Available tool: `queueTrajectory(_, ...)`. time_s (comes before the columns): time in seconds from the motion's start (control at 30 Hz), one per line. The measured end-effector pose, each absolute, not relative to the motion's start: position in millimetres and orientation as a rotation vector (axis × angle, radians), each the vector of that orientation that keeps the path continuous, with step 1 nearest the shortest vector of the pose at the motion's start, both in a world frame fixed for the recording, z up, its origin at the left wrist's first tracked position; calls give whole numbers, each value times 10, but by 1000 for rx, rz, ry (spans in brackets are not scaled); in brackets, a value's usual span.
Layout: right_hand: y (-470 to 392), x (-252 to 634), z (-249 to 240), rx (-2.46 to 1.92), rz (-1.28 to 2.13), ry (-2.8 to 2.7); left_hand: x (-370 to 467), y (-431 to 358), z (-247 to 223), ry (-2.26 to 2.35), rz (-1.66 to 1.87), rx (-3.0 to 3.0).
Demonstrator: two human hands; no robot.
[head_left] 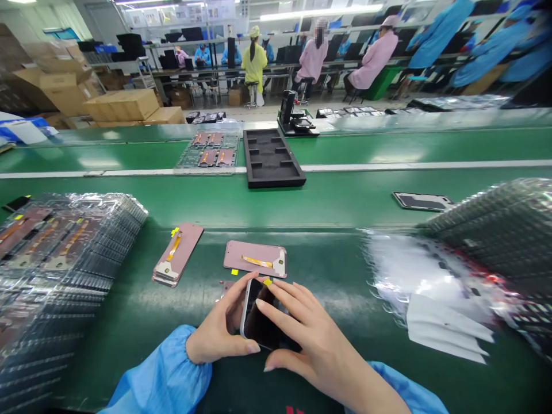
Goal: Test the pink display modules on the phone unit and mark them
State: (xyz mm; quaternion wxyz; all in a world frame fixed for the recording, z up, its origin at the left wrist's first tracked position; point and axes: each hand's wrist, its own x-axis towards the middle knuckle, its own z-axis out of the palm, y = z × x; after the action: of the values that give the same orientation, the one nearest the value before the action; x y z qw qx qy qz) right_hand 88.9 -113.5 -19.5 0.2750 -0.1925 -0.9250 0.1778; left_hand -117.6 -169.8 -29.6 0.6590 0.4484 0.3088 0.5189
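A phone with a dark screen (263, 322) and a pale edge is held between my two hands, above the green work surface. My left hand (226, 325) grips its left side, thumb along the lower edge. My right hand (302, 328) lies over the screen, fingertips near a yellow tab at the top and thumb by the lower edge. Just beyond them lies a pinkish screen panel (235, 253) with an orange flex cable. A small stack of similar panels (190, 244) sits to the left. Another pinkish part is partly hidden behind my left hand.
Tall stacks of clear trays (116, 230) stand at left and at right (509, 213). White sheets (444, 328) lie at right. Farther back are a black foam tray (276, 183), a clear tray with panels (185, 161), a black stand (287, 109) and a flat frame (422, 201). People sit beyond.
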Motion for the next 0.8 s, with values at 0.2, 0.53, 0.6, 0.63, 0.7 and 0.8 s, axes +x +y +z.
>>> queueTrajectory(0.2,-1137,858,-261,-603,625,-2309,-1214,-1679,-369,752,1184,835)
queueTrajectory(0.53,-959,933,-228,-784,2035,-1823,-1489,-1557,-230,933,1290,522)
queueTrajectory(0.6,-969,909,-249,-785,2031,-1769,-1487,-1555,-241,927,1289,546)
queueTrajectory(0.63,-977,900,-265,-802,2006,-1745,-1471,-1554,-249,915,1273,568)
queueTrajectory(0.7,-989,890,-304,-834,1963,-1682,-1418,-1551,-262,894,1214,631)
queueTrajectory(0.8,-981,894,-370,-843,1929,-1523,-1325,-1560,-278,908,1124,738)
